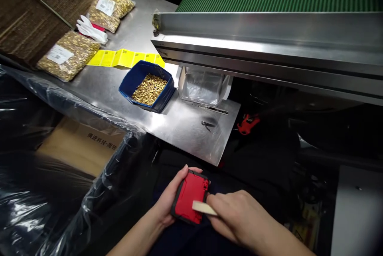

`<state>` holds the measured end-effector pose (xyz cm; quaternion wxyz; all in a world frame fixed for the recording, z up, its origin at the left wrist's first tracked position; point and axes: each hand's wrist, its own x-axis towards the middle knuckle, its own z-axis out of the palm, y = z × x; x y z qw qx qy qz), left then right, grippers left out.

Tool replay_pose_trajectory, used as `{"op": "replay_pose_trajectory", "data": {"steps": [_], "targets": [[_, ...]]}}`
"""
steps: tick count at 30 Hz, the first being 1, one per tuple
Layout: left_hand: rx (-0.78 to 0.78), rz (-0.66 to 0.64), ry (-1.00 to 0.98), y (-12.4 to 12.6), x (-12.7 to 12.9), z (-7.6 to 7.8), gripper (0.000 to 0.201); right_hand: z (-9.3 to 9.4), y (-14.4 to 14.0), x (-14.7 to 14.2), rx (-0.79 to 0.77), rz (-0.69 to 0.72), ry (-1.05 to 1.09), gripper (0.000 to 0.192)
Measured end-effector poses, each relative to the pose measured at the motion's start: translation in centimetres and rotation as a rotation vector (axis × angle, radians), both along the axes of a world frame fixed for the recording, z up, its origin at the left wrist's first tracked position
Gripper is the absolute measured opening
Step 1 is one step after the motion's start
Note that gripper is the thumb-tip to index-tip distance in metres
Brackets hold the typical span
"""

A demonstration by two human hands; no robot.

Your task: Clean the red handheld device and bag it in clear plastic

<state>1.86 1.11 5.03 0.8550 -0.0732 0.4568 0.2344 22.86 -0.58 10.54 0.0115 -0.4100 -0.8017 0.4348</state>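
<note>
Down near the lap, the left hand (169,204) cups a red and black plastic housing (190,197) from beneath, fingers wrapped round its far edge. The right hand (239,218) is closed on a pale flat strip (203,207) and lays its tip across the housing's red face, so the step looks like pressing or scraping at that face; what follows would need a steady grip and a fine angle. Farther off on the steel bench (185,128) stands a blue bin of brass parts (148,88), with a clear bag (203,86) to its right, yellow labels (125,57) and bagged brass parts (67,54) farther left. Black plastic sheeting (44,192) crowds the left side.
</note>
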Motion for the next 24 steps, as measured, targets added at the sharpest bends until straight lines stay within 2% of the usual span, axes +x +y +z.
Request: {"op": "replay_pose_trajectory", "data": {"steps": [3,7,9,12,17,21,24], "targets": [[-0.018,-0.039,0.085,-0.5,0.6,0.0,0.046,-1.0,-0.4,0.2,0.051,-0.024,-0.032,0.011],[0.012,-0.051,0.135,-1.1,0.8,-0.3,0.047,-1.4,-0.4,1.1,-0.067,-0.064,0.032,0.010],[0.051,-0.051,0.139,-1.3,0.8,-0.3,0.047,-1.4,-0.4,1.4,-0.074,-0.053,0.046,0.009],[0.051,-0.068,0.210,-1.4,0.9,-0.3,0.045,-1.5,-0.4,1.5,-0.083,-0.109,0.015,0.006],[0.043,-0.053,0.181,-1.4,1.0,-0.5,0.047,-1.6,-0.3,1.0,-0.095,-0.036,-0.006,0.007],[0.018,-0.062,0.217,-1.5,1.0,-0.7,0.046,-1.7,-0.1,0.8,-0.101,-0.074,-0.024,0.012],[0.034,-0.057,0.220,-1.5,0.9,-0.7,0.047,-1.6,0.0,0.7,-0.119,-0.044,-0.021,0.010]]}}
